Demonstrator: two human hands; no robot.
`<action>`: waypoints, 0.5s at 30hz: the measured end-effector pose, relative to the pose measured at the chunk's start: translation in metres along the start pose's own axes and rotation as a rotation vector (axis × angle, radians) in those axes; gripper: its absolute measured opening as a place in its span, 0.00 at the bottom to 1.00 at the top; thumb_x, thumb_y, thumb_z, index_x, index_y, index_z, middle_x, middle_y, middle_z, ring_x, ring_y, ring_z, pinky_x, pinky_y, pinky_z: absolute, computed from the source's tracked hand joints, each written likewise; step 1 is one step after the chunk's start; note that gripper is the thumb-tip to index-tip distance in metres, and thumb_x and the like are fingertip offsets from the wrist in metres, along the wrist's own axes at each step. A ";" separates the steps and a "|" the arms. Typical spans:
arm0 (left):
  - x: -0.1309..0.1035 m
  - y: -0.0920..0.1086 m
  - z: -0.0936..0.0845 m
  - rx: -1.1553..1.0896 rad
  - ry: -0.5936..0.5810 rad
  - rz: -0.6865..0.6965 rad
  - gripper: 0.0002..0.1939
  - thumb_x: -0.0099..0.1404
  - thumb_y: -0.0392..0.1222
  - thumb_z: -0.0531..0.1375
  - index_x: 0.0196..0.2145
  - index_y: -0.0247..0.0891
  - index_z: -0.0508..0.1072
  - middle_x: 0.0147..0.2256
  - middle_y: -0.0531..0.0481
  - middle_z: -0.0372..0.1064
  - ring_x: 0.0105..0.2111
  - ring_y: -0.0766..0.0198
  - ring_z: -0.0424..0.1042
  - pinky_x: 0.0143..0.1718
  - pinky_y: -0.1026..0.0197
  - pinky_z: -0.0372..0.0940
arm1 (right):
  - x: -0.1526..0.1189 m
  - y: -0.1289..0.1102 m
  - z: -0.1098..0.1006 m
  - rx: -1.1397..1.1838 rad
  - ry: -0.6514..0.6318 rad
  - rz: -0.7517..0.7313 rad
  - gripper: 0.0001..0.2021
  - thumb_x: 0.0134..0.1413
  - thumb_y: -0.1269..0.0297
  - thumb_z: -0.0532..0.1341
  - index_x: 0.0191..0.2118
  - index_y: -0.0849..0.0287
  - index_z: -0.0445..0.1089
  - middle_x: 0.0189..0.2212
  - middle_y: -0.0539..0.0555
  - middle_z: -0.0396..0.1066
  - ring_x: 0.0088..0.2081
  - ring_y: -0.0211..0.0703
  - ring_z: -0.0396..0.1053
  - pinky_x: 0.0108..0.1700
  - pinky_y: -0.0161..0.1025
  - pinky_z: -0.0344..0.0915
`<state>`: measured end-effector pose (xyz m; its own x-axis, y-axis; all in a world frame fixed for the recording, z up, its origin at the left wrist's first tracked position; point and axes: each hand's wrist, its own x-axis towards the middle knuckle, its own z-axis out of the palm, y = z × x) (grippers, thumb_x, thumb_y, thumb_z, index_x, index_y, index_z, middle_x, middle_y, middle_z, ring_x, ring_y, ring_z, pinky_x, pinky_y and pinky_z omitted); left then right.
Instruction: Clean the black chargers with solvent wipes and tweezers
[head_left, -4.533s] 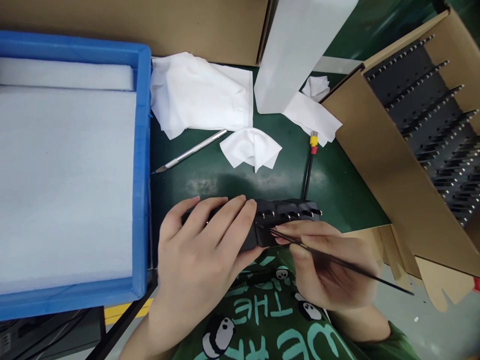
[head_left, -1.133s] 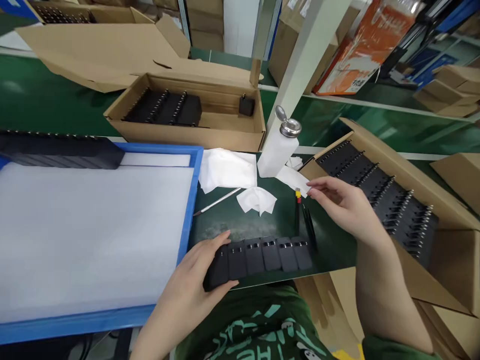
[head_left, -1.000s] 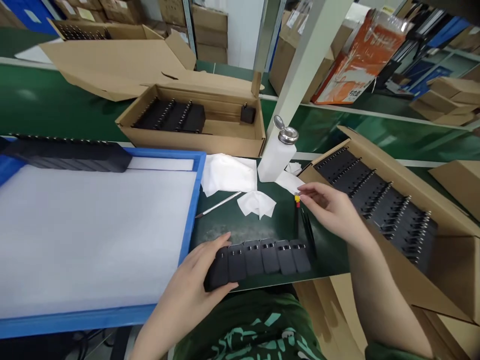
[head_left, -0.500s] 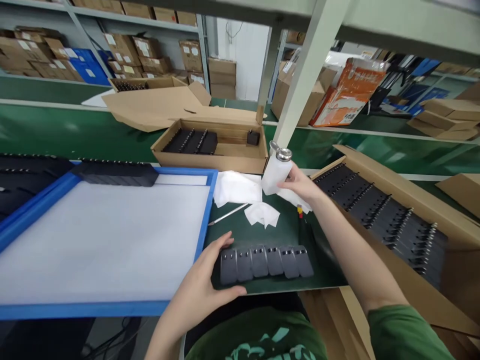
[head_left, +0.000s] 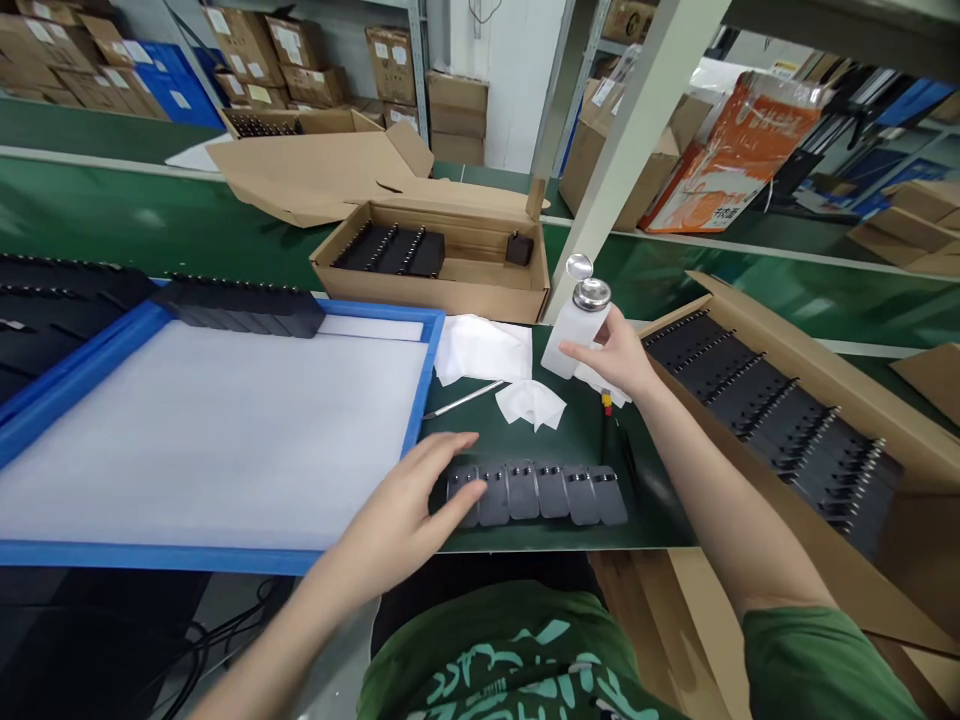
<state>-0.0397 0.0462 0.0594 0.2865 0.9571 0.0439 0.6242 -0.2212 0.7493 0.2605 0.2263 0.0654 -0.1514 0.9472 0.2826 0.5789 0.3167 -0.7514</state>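
My right hand (head_left: 611, 350) is wrapped round a white plastic pump bottle (head_left: 576, 330), tilted, with its metal lid flipped up. Over the left end of a row of dark overlapping plates (head_left: 553, 492) is my left hand (head_left: 420, 500), fingers apart and holding nothing. The plates lie near the table's front edge, each with small studs along its top. Behind them is a crumpled white wipe (head_left: 531, 402). A folded white cloth (head_left: 484, 348) lies farther back, and a thin metal-tipped tool (head_left: 463, 399) rests beside it.
A blue-framed tray (head_left: 217, 440) with a white surface fills the left side. An open carton (head_left: 431, 290) holding black parts stands at the back. Another carton (head_left: 780, 460) of black parts is at the right. A pale post (head_left: 637, 140) rises behind the bottle.
My left hand has lifted from beside the plates to over their left end. The bottle has moved slightly right in my right hand, its lid now swung up. The view has tipped downward.
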 end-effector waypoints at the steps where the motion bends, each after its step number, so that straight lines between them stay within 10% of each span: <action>1: 0.013 0.004 -0.004 0.065 -0.020 0.011 0.21 0.74 0.50 0.54 0.60 0.42 0.69 0.58 0.41 0.72 0.58 0.50 0.73 0.56 0.47 0.71 | -0.003 -0.005 -0.003 -0.050 0.025 -0.026 0.30 0.44 0.51 0.72 0.52 0.54 0.66 0.52 0.61 0.73 0.55 0.63 0.71 0.56 0.60 0.69; 9: 0.147 0.014 0.032 0.122 -0.142 -0.001 0.16 0.70 0.44 0.63 0.52 0.34 0.73 0.53 0.40 0.72 0.53 0.51 0.73 0.55 0.42 0.69 | -0.034 -0.029 -0.029 -0.242 0.160 -0.075 0.26 0.45 0.58 0.69 0.52 0.53 0.67 0.52 0.61 0.74 0.54 0.67 0.70 0.56 0.60 0.65; 15: 0.149 0.013 0.037 -0.175 -0.054 -0.080 0.14 0.71 0.49 0.62 0.46 0.35 0.74 0.45 0.46 0.73 0.43 0.60 0.74 0.46 0.51 0.72 | -0.036 -0.014 -0.024 -0.123 0.187 -0.029 0.29 0.43 0.53 0.71 0.52 0.54 0.68 0.48 0.59 0.77 0.48 0.62 0.75 0.48 0.55 0.71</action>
<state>0.0379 0.1789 0.0507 0.2828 0.9578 -0.0521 0.5122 -0.1049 0.8524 0.2769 0.1863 0.0801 -0.0244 0.9084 0.4174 0.6716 0.3242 -0.6662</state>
